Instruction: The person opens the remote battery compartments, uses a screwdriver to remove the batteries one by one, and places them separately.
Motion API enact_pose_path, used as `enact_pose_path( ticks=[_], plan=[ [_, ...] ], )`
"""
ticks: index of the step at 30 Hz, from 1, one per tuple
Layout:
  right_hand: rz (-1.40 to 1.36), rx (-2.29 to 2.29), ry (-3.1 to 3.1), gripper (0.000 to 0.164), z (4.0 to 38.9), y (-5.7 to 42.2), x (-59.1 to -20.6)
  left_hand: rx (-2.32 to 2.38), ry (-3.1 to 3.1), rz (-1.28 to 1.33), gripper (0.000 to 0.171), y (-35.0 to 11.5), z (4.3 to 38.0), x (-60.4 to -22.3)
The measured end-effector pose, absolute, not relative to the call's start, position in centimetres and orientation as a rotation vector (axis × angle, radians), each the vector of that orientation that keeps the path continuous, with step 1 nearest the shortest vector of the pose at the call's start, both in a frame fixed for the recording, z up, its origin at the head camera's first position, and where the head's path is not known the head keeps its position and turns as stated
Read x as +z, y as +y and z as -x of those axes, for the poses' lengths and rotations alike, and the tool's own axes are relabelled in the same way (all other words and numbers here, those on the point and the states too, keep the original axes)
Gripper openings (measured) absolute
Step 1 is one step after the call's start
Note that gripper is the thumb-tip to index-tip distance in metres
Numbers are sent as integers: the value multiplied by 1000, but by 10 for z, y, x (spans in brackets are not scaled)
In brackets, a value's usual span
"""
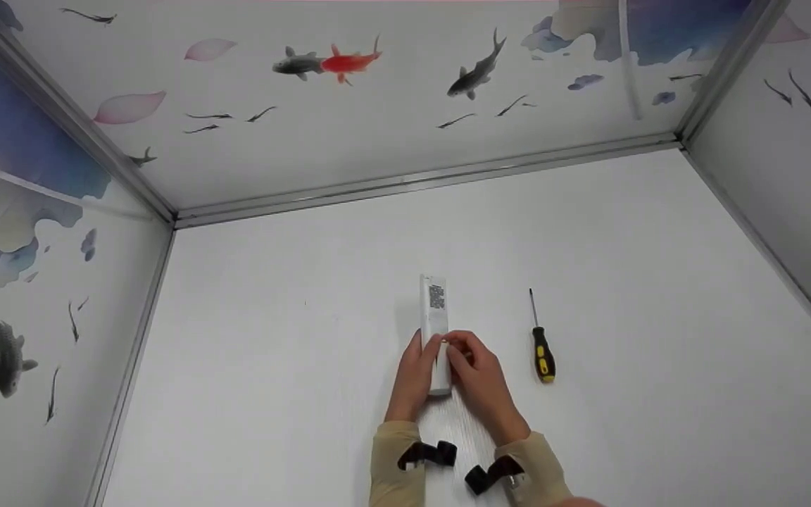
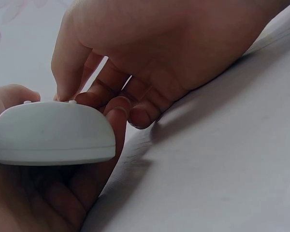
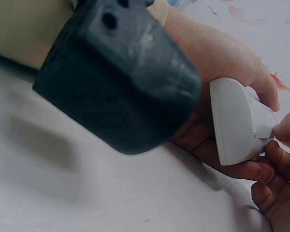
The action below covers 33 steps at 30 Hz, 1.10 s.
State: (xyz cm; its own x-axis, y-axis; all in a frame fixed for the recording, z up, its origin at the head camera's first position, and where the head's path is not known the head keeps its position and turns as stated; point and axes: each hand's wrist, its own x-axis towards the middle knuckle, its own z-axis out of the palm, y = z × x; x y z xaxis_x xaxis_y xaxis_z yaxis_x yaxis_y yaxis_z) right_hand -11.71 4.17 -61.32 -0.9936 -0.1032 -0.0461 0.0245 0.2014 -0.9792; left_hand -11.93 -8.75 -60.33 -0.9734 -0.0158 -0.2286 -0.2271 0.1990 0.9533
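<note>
A long white remote control (image 1: 437, 320) lies back side up in my left hand (image 1: 412, 377), a printed label near its far end. My left thumb lies along its side while the fingers curl round underneath, as the left wrist view shows. Over the back of the remote, my right hand (image 1: 481, 373) has its thumb and forefinger close together at the surface. Between these fingertips, in the right wrist view, shows a thin metal-looking piece (image 3: 266, 139); its exact kind is too small to tell. Two small pegs stand up at the near end of the remote in the left wrist view.
A black and yellow screwdriver (image 1: 543, 355) lies to the right of the hands, its tip pointing away. The white tabletop (image 1: 272, 366) is bordered by grey-framed panels with painted fish (image 1: 349, 63). Black camera mounts (image 1: 428, 454) sit on both wrists.
</note>
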Motion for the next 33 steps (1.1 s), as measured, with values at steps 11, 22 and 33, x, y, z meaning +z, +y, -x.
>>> enact_pose_path(
  ticks=[11, 22, 33],
  plan=[
    [70, -1930, 2353, 22, 116, 41, -613, 1874, 2300, 268, 58, -86, 118, -604],
    [74, -1922, 2373, 21, 117, 42, -612, 1872, 2274, 267, 55, -86, 119, -604],
    [58, -1888, 2379, 22, 117, 41, -613, 1874, 2281, 266, 56, -87, 118, -604]
  ],
)
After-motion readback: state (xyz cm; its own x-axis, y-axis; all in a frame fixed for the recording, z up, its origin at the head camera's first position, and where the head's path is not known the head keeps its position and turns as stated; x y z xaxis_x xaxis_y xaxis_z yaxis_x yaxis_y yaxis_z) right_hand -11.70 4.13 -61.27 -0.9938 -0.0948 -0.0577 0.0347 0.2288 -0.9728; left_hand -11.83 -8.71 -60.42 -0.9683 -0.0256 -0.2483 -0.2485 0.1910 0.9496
